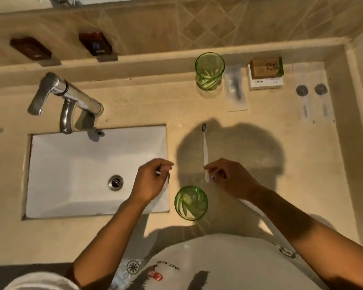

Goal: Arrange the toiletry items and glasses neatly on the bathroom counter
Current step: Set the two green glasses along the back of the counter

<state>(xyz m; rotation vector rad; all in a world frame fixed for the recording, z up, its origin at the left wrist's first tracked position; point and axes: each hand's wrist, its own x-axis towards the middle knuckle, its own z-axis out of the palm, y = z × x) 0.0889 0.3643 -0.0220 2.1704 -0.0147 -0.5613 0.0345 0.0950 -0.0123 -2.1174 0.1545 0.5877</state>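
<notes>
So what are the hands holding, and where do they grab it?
The right hand pinches a toothbrush near the bottom of its handle, bristles pointing away. The left hand grips something small and white, too hidden to name.

The left hand closes over something small and white; what it is, I cannot tell. The toothbrush handle's lower part goes under the right hand's fingers. Near the bench's back edge, the print on the box and the sachets is too blurred to read. Both forearms run off the bottom edge.
</notes>
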